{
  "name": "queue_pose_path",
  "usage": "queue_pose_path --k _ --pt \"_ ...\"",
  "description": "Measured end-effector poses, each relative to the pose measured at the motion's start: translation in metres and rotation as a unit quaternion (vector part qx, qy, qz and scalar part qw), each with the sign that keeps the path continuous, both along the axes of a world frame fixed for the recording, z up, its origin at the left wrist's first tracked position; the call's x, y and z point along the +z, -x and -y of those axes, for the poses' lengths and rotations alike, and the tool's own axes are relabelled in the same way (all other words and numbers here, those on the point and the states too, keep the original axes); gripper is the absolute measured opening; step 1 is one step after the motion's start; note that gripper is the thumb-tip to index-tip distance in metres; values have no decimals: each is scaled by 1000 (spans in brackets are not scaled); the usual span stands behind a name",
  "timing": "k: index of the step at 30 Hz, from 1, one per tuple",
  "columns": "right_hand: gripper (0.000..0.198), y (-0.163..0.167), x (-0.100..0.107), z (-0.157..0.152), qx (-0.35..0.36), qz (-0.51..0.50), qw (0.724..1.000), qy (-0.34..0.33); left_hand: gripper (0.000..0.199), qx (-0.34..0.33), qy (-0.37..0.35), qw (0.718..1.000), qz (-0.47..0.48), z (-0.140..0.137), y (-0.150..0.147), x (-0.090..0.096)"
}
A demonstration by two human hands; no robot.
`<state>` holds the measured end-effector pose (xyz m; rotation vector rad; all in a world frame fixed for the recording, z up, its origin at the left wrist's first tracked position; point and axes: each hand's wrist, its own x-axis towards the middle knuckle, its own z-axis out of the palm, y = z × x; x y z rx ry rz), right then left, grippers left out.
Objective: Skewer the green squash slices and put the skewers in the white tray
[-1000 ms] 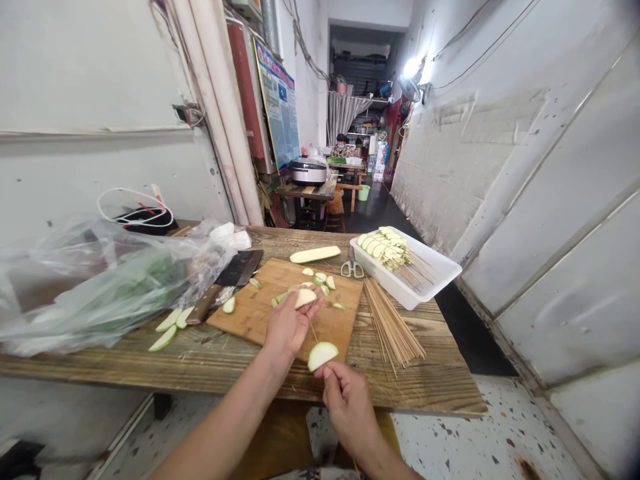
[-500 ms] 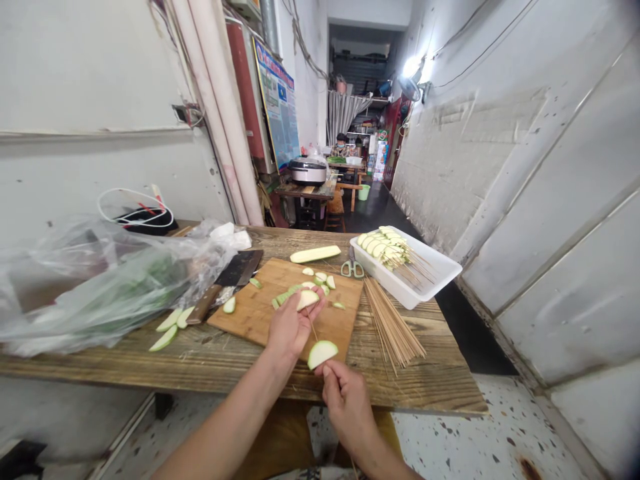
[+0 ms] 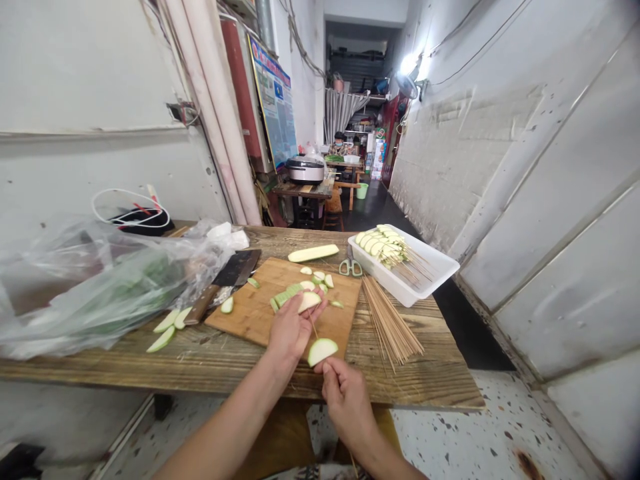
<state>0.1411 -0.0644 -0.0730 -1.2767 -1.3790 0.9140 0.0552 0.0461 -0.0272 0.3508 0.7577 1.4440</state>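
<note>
Over the near part of a wooden cutting board, my left hand is closed on a pale half-round zucchini slice with green skin. Closer to me, my right hand pinches a thin wooden skewer, which carries a second zucchini slice just above the fingers. The skewer's upper end runs up to the slice in my left hand; whether it has pierced that slice is hidden. More cut zucchini pieces lie on the board behind my left hand.
Loose skewers lie right of the board. Beyond them stands a white tray with skewered slices. Scissors, a halved zucchini, a cleaver and a plastic bag surround the board. A person sits far back.
Both hands keep almost the same pose, with the skewer and slices hardly moved. The whole view has shifted slightly, so the table appears a little further left.
</note>
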Motion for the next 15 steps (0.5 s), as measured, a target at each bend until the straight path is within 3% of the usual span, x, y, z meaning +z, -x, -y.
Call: queue_pose_path --k 15 --pt "32 2 3 0 -19 43 999 -12 9 -1 7 1000 -2 2 -6 -7"
